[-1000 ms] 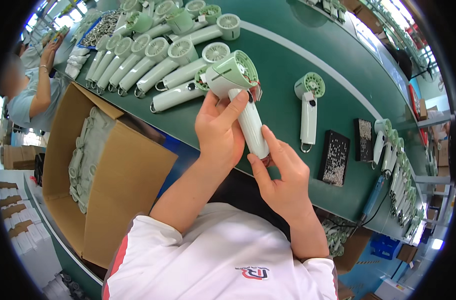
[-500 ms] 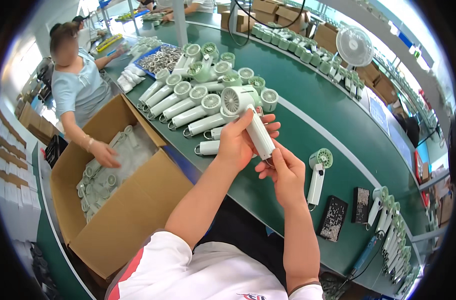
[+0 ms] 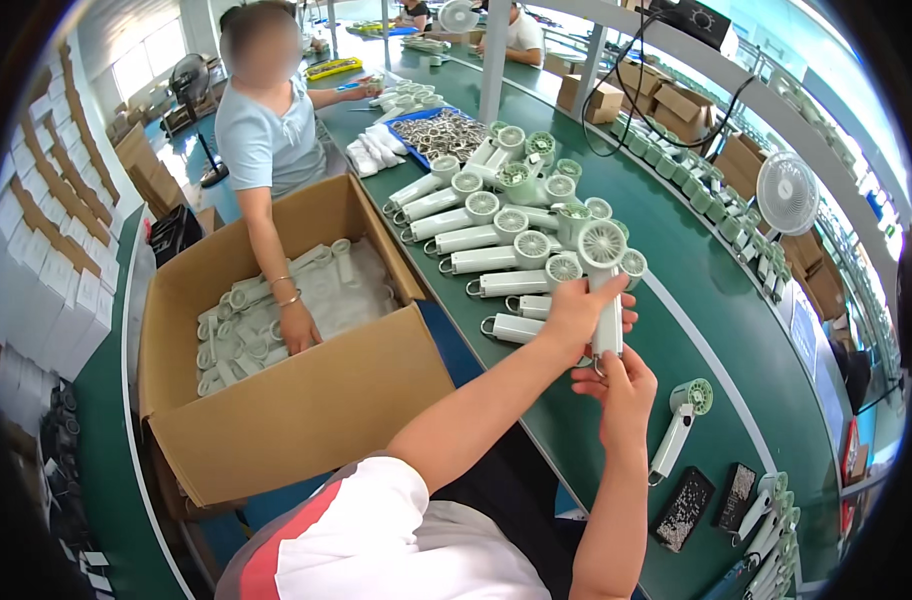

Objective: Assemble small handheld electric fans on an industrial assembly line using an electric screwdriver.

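A white-and-pale-green handheld fan (image 3: 603, 246) is held above the green bench, its round grille up and its handle pointing down. My left hand (image 3: 574, 314) is closed round the handle below the head. At the lower end, my right hand (image 3: 624, 388) pinches the handle by its metal ring; the fingertips partly hide that spot. Just beyond my hands lie rows of similar handheld fans (image 3: 483, 263), rings toward me. A single fan with an exposed green head (image 3: 673, 440) rests on the bench right of my right hand.
At left stands an open cardboard box (image 3: 296, 415) of white fan parts; a co-worker's hand (image 3: 298, 328) reaches inside. Black trays of small metal pieces (image 3: 684, 508) lie near right, beside more fans (image 3: 776, 540). Farther back are a blue tray of metal rings (image 3: 441, 135) and a white desk fan (image 3: 787, 193).
The view has swung left, so the bench and box sit farther right. The held fan's grille has turned to face me more. The co-worker's hand has reached deeper into the box.
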Motion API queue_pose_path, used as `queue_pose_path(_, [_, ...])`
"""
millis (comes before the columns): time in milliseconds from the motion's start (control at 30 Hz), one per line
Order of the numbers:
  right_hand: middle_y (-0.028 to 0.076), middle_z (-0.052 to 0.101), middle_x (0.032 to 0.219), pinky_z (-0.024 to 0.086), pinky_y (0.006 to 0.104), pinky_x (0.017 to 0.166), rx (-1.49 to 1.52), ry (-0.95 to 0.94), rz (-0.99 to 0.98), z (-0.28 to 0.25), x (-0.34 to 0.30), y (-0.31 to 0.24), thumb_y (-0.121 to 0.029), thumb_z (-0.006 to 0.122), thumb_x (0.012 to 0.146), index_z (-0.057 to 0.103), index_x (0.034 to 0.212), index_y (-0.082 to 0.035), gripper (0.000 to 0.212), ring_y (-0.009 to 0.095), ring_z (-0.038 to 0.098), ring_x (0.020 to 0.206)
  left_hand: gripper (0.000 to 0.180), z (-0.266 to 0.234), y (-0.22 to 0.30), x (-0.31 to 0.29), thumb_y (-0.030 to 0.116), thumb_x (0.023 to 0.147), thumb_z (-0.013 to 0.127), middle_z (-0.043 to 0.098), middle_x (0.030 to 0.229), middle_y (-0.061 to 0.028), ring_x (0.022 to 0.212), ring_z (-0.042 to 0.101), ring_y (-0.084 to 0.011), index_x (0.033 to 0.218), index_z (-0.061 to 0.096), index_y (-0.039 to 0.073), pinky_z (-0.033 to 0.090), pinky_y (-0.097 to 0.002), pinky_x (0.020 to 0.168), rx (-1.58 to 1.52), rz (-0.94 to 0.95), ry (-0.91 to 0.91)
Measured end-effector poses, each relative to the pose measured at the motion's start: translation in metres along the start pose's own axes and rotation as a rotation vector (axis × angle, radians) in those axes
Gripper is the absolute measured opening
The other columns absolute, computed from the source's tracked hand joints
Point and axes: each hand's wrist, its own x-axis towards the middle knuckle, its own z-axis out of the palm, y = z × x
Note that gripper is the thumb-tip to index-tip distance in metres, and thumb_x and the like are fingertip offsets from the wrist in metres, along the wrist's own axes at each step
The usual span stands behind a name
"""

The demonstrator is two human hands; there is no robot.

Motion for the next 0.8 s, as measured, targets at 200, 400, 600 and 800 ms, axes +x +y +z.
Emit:
queue_pose_path(200, [0.015, 0.071, 0.103, 0.058, 0.0288, 0.058, 0.004, 0.026, 0.007, -0.003, -0.003, -0.001, -0.010, 0.053, 0.101, 0.063, 0.122, 0.011, 0.031, 0.020, 0.071, 0.071, 0.040, 0.007, -0.006, -0.002, 0.033, 0.096, 0.074, 0.070, 0.094, -0.0123, 0.075, 0.072, -0.0206, 0.105, 0.064, -0.005, 0.061, -0.0351, 0.063, 0.053, -0.016, -0.002])
queue_pose_path(400, [0.014, 0.071, 0.098, 0.057, 0.0290, 0.056, -0.040, 0.076, 0.007, -0.014, -0.011, -0.002, -0.011, 0.054, 0.100, 0.064, 0.119, 0.011, 0.030, 0.020, 0.071, 0.070, 0.039, 0.016, -0.013, -0.003, 0.033, 0.097, 0.072, 0.070, 0.091, -0.0143, 0.074, 0.072, -0.0222, 0.102, 0.063, -0.005, 0.060, -0.0357, 0.062, 0.111, -0.045, -0.032])
queue_pose_path(600, [0.014, 0.071, 0.096, 0.056, 0.0279, 0.053, -0.059, 0.115, 0.019, -0.022, -0.021, -0.003, -0.012, 0.055, 0.099, 0.064, 0.118, 0.010, 0.030, 0.020, 0.071, 0.068, 0.038, 0.015, -0.025, -0.008, 0.029, 0.099, 0.069, 0.071, 0.096, -0.0164, 0.077, 0.073, -0.0252, 0.112, 0.059, -0.005, 0.061, -0.0390, 0.067, 0.061, -0.086, -0.160])
queue_pose_path(800, [0.014, 0.071, 0.097, 0.055, 0.0272, 0.051, -0.054, 0.137, 0.027, -0.033, -0.031, 0.002, -0.013, 0.056, 0.100, 0.064, 0.118, 0.010, 0.030, 0.019, 0.071, 0.068, 0.036, 0.022, -0.037, -0.015, 0.027, 0.100, 0.067, 0.071, 0.096, -0.0167, 0.078, 0.073, -0.0262, 0.113, 0.058, -0.005, 0.061, -0.0396, 0.067, 0.057, -0.118, -0.161])
